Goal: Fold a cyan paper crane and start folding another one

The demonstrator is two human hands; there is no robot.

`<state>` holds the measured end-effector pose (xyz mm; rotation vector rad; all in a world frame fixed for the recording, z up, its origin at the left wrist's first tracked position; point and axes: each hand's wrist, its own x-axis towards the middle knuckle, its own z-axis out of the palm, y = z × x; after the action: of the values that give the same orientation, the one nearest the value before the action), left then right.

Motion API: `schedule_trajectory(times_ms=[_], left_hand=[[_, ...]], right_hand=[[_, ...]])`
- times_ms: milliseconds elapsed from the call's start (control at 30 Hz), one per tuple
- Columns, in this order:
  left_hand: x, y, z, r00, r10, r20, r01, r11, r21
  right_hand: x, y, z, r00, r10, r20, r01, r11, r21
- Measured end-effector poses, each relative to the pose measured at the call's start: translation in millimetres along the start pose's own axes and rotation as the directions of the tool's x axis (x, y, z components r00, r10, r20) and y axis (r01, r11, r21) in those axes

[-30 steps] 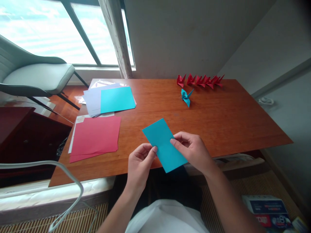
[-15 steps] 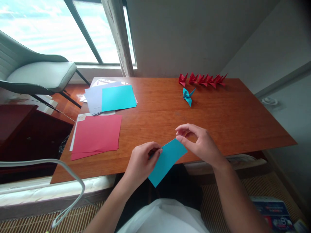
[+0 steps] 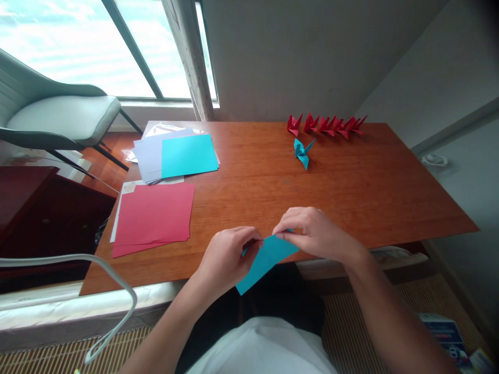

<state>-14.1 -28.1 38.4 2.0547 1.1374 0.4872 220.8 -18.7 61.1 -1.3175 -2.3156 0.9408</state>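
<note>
A folded blue paper rectangle hangs over the near edge of the wooden table. My left hand pinches its left side, fingers closed on it. My right hand pinches its upper right corner, fingers curled down over the paper. Part of the sheet is hidden under both hands.
A blue paper crane and a row of red paper cranes sit at the table's far side. Red sheets and a stack topped by a blue sheet lie at left. A grey chair stands by the window.
The paper swung from upright-diagonal to lower and flatter at the table edge. My right hand let go, opened, then closed again on the upper corner. My left hand kept its hold.
</note>
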Motion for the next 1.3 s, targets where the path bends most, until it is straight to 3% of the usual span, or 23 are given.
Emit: schedule_trajectory(times_ms=[133,433,500,600,700,767,833,933,1167,1300], left_hand=[[1,-2,-0.3,0.999,-0.037,-0.006,0.037,0.998,-0.046],[-12,-26,-11.0,0.992,-0.111,-0.063,0.097,0.977,-0.190],[-15,-32,-13.3,0.983,-0.130,-0.128,0.106,0.978,-0.181],[-17,-33,-12.7,0.932,-0.137,-0.335,0.134,0.990,-0.033],[-16,-21,-7.6,0.890,0.002,-0.456,0.098,0.976,0.196],[-14,-7,-3.0,0.924,0.106,-0.369,-0.014,0.970,0.243],[-11,4,1.6,0.964,0.155,-0.217,-0.105,0.969,0.224],[-5,11,7.4,0.979,0.193,-0.070,-0.181,0.972,0.153],[3,-1,8.9,0.990,0.133,-0.045,-0.138,0.982,-0.126],[7,-1,5.7,0.987,0.161,-0.024,-0.163,0.972,-0.168]], right_hand=[[-5,13,-6,0.996,0.071,-0.050,-0.063,0.986,0.157],[-15,25,-11,0.972,0.209,-0.105,-0.173,0.944,0.282],[-16,28,-11,0.966,0.240,-0.096,-0.198,0.926,0.323],[-16,31,-10,0.943,0.317,-0.100,-0.258,0.887,0.383],[-15,32,-9,0.927,0.364,-0.092,-0.291,0.850,0.439],[-12,29,-9,0.925,0.369,-0.092,-0.288,0.838,0.464],[-8,25,-9,0.927,0.358,-0.113,-0.262,0.832,0.489],[-3,18,-9,0.931,0.332,-0.152,-0.204,0.819,0.537],[0,11,-13,0.930,0.314,-0.192,-0.108,0.731,0.673],[3,13,-12,0.932,0.328,-0.156,-0.081,0.607,0.791]])
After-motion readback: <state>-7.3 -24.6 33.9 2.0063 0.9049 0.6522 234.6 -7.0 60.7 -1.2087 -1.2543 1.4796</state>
